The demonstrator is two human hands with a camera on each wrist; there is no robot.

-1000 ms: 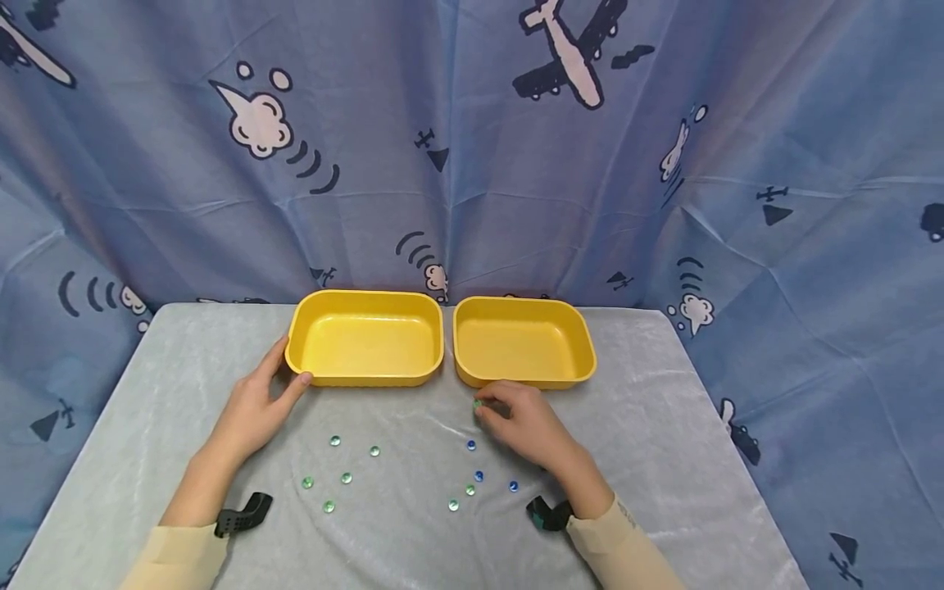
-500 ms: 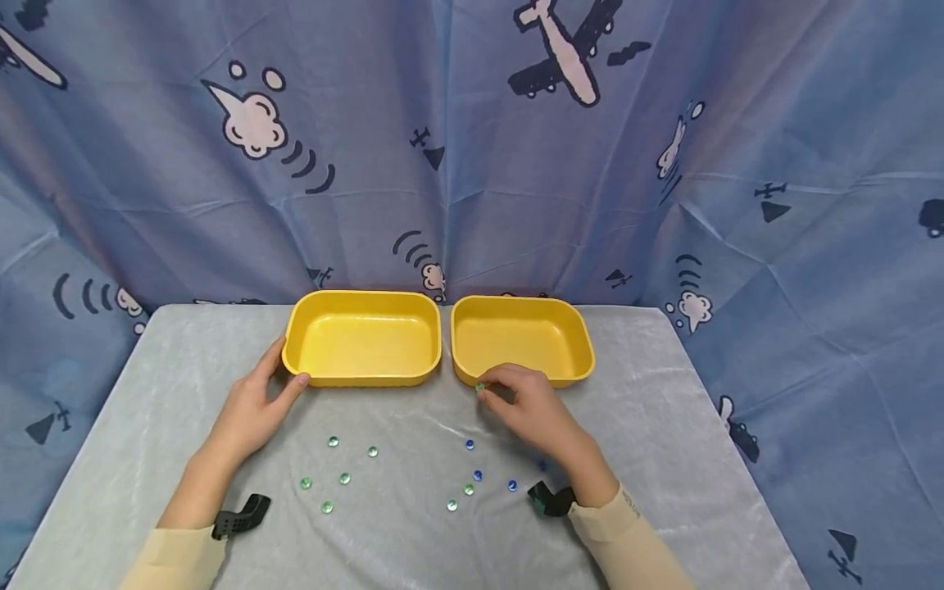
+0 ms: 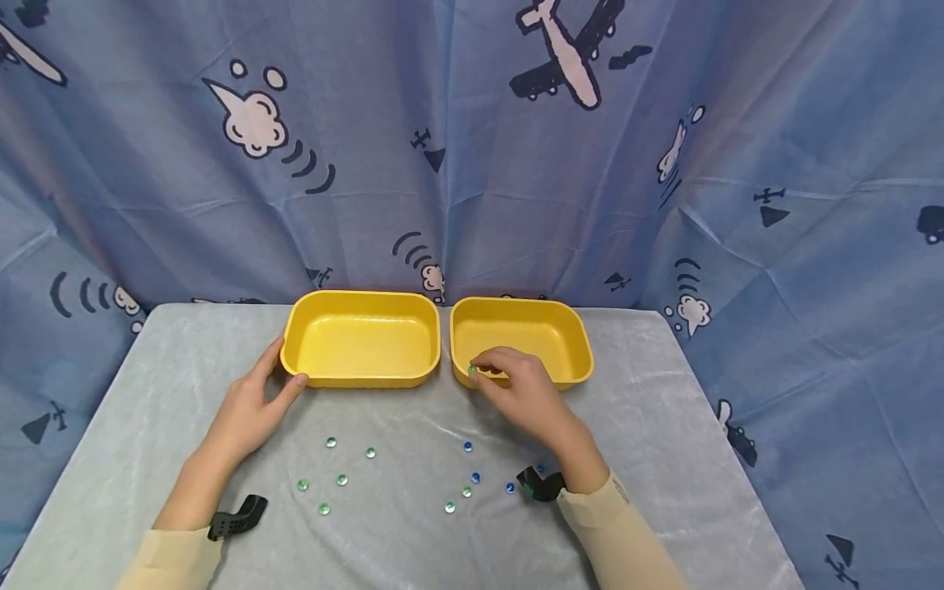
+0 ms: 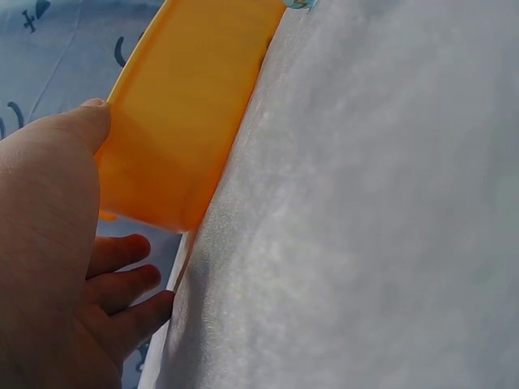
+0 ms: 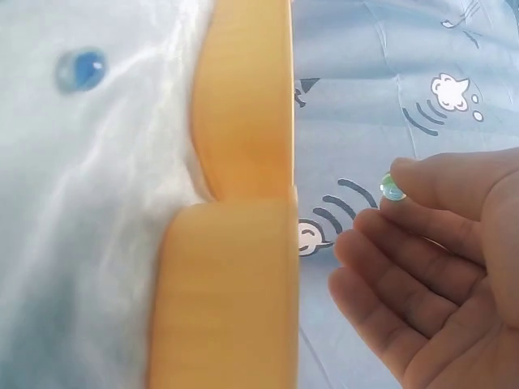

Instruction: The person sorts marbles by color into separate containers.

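Observation:
My left hand (image 3: 247, 414) holds the corner of the left yellow box (image 3: 361, 382), its thumb against the front wall. The left wrist view shows the other fingers (image 4: 122, 275) loosely bent below that corner. Between thumb and forefinger, my right hand (image 3: 524, 397) pinches a green glass bead (image 5: 393, 187). That hand is over the front left part of the right yellow box (image 3: 583, 360) and hides some of its front rim. In the right wrist view the bead is level with the fingertips, apart from the box walls.
Several green glass beads (image 3: 342, 480) lie on the grey cloth left of centre. Several blue glass beads (image 3: 475, 478) and two green beads (image 3: 467, 492) lie on the right. A blue patterned curtain (image 3: 354, 164) hangs behind the boxes.
My right hand has moved forward with the pinched green bead, from in front of the right box to over its front rim. My left hand has stayed at the left box.

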